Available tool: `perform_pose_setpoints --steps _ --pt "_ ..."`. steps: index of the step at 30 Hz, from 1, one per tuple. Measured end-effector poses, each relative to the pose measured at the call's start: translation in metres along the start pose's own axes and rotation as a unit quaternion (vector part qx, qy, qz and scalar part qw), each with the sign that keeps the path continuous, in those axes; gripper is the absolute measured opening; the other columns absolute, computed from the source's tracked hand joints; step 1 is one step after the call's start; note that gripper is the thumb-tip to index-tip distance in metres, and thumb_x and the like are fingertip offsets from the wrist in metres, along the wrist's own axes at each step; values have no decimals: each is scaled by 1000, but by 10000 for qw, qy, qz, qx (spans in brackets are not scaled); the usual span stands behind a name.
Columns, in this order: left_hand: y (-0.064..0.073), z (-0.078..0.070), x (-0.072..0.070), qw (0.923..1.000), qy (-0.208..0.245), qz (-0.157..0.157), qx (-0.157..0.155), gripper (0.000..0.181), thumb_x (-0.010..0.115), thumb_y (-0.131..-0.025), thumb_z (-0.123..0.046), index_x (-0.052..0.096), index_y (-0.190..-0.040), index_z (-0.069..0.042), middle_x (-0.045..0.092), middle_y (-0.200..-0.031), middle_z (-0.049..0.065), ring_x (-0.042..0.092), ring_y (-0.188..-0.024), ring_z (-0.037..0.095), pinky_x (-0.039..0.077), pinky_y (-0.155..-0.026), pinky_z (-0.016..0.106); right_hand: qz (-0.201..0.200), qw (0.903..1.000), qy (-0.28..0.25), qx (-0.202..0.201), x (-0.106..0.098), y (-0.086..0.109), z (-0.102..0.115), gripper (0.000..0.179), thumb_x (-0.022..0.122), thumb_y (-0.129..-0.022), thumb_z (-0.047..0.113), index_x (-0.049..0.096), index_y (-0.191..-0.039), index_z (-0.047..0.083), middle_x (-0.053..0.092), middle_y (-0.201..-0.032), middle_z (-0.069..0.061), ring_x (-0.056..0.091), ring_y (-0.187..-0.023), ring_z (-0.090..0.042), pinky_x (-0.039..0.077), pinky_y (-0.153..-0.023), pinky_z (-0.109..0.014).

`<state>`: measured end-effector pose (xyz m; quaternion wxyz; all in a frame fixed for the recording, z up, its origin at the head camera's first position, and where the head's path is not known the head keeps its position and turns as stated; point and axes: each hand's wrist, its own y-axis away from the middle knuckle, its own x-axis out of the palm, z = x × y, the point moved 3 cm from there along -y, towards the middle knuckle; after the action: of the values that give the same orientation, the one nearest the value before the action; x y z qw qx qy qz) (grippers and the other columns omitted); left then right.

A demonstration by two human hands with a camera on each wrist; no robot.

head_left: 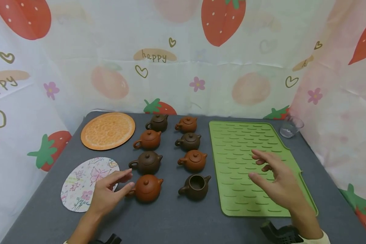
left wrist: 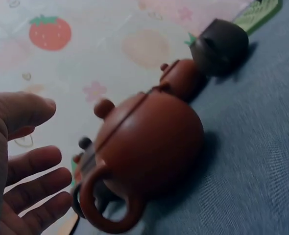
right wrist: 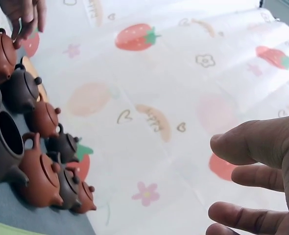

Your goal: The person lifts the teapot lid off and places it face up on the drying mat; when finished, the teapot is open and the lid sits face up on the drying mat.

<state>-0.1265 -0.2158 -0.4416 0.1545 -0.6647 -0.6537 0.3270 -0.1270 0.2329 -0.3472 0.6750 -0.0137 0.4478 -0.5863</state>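
Observation:
My left hand [head_left: 108,193] hovers with parted fingers at the handle side of the nearest reddish-brown clay teapot [head_left: 147,188]. In the left wrist view, that lidded teapot [left wrist: 152,142] fills the middle, its loop handle toward my fingers and a gap between them. A dark brown teapot [head_left: 148,162] stands just behind it. My right hand [head_left: 279,179], fingers apart and holding nothing, is over the green ribbed mat [head_left: 241,206]. Left of the mat, a dark teapot without its lid [head_left: 197,187] shows its open mouth. Both rows alternate reddish and dark teapots.
At the left lie an orange round mat [head_left: 108,131] and a white flower-patterned oval mat [head_left: 79,176]. A clear glass cup [head_left: 290,127] stands at the back right corner. Printed strawberry cloth [head_left: 177,81] walls the grey table [head_left: 183,223] at back and sides.

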Motion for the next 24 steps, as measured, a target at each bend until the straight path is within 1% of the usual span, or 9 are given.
perform_pose_setpoints --steps 1,3,4,6,8,13,18,21,24 --pt "2 3 -1 9999 17 37 -103 49 71 -66 28 66 -113 12 68 -96 16 67 -91 19 47 -88 23 26 10000 -47 -26 2 -1 1 71 73 -77 -13 50 -141 7 55 -121 -1 49 -104 -12 41 -77 -20" --pt "6 8 -1 9992 29 132 -381 47 73 -70 23 66 -114 10 68 -96 18 67 -91 20 47 -88 23 59 9999 -127 -34 5 -3 2 70 72 -78 -12 49 -141 8 55 -120 -1 49 -103 -11 42 -77 -21" --pt "7 10 -2 9988 9 176 -467 46 74 -71 21 66 -114 9 68 -96 20 67 -91 21 47 -88 23 74 9998 -162 -35 7 -4 3 69 72 -79 -12 49 -141 8 55 -120 -1 49 -103 -11 42 -77 -21" --pt "9 13 -2 9975 -52 258 -651 44 75 -73 17 66 -115 9 67 -95 23 67 -91 22 48 -86 24 94 9998 -166 -56 10 -6 4 68 72 -79 -11 50 -141 8 56 -120 -2 50 -102 -11 42 -76 -22" --pt "11 16 -2 9964 -53 354 -763 43 76 -74 14 65 -116 9 67 -95 23 67 -90 22 51 -81 26 123 9997 -175 -81 14 -8 5 66 72 -80 -10 50 -140 8 57 -120 -2 50 -102 -12 42 -76 -23" --pt "16 24 -2 9953 -64 436 -858 37 77 -75 12 67 -111 9 68 -91 18 66 -85 20 53 -77 27 184 9991 -359 -113 25 -13 7 63 71 -81 -9 52 -139 6 57 -120 -4 51 -103 -14 43 -77 -25" --pt "20 31 0 9943 -250 495 -906 28 77 -75 11 73 -102 4 70 -87 10 66 -80 17 53 -69 26 228 9978 -598 -176 38 -18 10 62 71 -82 -9 52 -139 7 57 -119 -3 51 -103 -15 43 -78 -26" --pt "20 27 1 9945 -328 476 -876 24 77 -74 13 75 -96 2 70 -85 8 66 -76 16 52 -66 24 236 9966 -726 -310 48 -22 14 63 72 -81 -9 52 -138 7 58 -119 -4 51 -102 -17 43 -78 -28" --pt "16 15 3 9956 -275 496 -751 21 75 -74 15 75 -91 3 70 -81 9 64 -73 16 50 -66 24 253 9953 -836 -415 58 -26 19 62 73 -80 -9 53 -137 6 59 -118 -6 52 -102 -18 44 -77 -30"
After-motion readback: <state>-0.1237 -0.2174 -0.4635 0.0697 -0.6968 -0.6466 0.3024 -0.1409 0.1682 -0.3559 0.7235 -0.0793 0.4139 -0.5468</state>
